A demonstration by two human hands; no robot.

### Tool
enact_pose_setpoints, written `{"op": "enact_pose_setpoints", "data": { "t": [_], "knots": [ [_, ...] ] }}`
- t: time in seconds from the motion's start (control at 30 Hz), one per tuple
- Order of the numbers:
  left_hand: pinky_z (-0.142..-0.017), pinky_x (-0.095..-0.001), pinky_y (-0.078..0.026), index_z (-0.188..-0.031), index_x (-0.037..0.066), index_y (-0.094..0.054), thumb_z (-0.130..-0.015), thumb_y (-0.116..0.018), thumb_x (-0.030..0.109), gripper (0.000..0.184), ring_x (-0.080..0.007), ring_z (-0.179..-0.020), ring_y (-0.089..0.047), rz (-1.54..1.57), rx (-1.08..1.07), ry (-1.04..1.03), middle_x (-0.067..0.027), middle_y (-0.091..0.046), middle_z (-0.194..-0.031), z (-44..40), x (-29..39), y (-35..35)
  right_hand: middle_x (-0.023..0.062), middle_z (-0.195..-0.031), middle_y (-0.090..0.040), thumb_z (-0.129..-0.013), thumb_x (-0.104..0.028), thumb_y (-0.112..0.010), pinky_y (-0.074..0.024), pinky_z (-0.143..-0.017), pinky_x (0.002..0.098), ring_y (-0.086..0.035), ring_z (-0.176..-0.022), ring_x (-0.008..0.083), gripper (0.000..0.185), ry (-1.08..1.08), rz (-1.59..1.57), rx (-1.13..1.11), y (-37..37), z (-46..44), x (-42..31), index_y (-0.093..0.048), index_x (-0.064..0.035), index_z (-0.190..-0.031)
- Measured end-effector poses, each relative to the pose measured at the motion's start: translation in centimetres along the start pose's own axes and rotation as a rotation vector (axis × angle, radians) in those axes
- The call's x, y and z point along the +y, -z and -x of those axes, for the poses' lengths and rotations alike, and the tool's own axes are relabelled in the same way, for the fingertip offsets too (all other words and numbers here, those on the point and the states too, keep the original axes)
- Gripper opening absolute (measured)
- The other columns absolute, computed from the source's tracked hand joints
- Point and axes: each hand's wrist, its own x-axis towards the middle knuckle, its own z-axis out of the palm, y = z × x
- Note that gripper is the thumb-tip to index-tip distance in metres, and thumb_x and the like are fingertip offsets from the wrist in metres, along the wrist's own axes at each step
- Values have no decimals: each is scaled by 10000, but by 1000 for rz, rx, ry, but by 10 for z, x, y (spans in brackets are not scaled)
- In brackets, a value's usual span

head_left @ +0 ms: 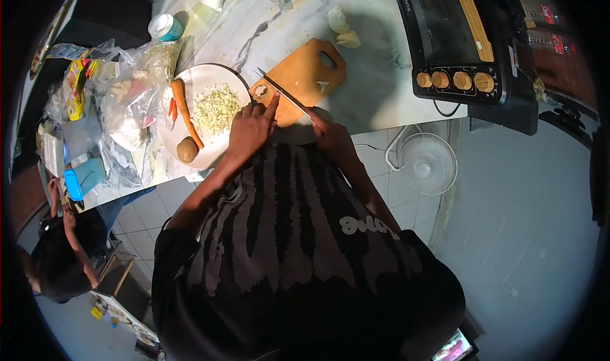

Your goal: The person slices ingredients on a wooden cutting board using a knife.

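My right hand (333,137) grips the handle of a kitchen knife (286,94), its blade pointing up and left over a wooden cutting board (318,62). My left hand (253,125) has its index finger stretched toward the blade, the other fingers loosely bent beside the plate rim. Near the knife tip lies a small pale piece with a brown edge (260,92), its kind unclear. A whitish scrap (323,86) sits farther right on the board. On the round plate (216,70) are finely chopped pale-green vegetable (216,109), a carrot (180,107), red chillies (173,109) and a brown round vegetable (187,149).
A black toaster oven (445,43) stands at the right. Plastic bags (136,100), a blue-lidded container (82,178) and a white-lidded tub (165,27) are on the left. Pale peelings (342,27) lie behind the board. A fan (430,164) stands below; another person (67,253) is at lower left.
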Motion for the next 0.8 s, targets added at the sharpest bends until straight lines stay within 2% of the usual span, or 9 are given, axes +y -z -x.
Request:
{"op": "enact_pose_setpoints", "data": {
  "t": [0.07,0.17,0.23,0.27,0.33,0.47,0.57,0.63,0.8],
  "knots": [
    [-737,-373,-510,-1553,147,-384,-894,-668,320,738,-256,-840,-619,-1,-23,0,-95,-624,-861,-2,0,2,243,-845,-658,-976,-177,-499,-524,-706,531,-656,-786,431,480,131,45,131,-10,0,10,-508,-247,-1451],
    [-734,-387,-530,-1511,138,-456,-909,-653,290,651,-267,-834,-651,116,21,16,-106,-665,-868,-5,1,12,239,-845,-661,-982,-169,-494,-520,-705,533,-652,-765,434,478,112,36,170,-8,1,4,-504,-236,-1455],
    [-721,-386,-545,-1371,106,-605,-924,-646,245,470,-271,-813,-678,266,60,100,-108,-706,-896,-10,4,18,244,-839,-656,-986,-174,-494,-517,-705,533,-652,-765,433,469,64,17,131,0,0,-5,-509,-225,-1452],
    [-721,-386,-545,-1371,106,-605,-924,-646,245,470,-271,-813,-678,265,59,100,-108,-706,-896,-13,3,20,250,-832,-652,-990,-179,-494,-514,-705,533,-652,-766,432,459,12,-4,95,2,0,-8,-514,-213,-1448],
    [-698,-379,-552,-1179,98,-717,-932,-648,209,279,-262,-812,-691,400,124,119,-97,-725,-926,-22,-1,22,257,-825,-647,-1001,-198,-488,-512,-704,528,-653,-769,432,442,-10,-49,81,-1,1,-5,-521,-206,-1442],
    [-674,-384,-553,-1096,117,-762,-929,-675,239,225,-272,-756,-694,510,279,185,-103,-741,-959,-29,-4,4,275,-781,-628,-1030,-270,-465,-503,-688,495,-661,-755,421,399,37,-223,129,-23,2,15,-555,-178,-1408],
    [-626,-351,-526,-1022,122,-780,-907,-710,245,183,-243,-669,-679,615,187,364,-91,-745,-902,-33,0,8,272,-767,-628,-1041,-311,-448,-498,-679,468,-671,-742,408,398,-100,-271,31,-21,4,9,-571,-168,-1391],
    [-581,-327,-486,-1014,121,-778,-879,-744,237,181,-212,-592,-638,694,138,489,-77,-725,-780,-36,1,9,267,-759,-627,-1040,-314,-449,-495,-675,460,-676,-738,399,397,-60,-279,58,-29,3,17,-576,-171,-1388],
    [-569,-349,-484,-973,127,-782,-838,-780,224,166,-217,-579,-633,687,118,546,-72,-692,-692,-41,2,19,266,-807,-643,-1041,-312,-449,-513,-701,448,-685,-778,404,393,-124,-254,-11,-20,7,5,-575,-186,-1392]
  ]
}}
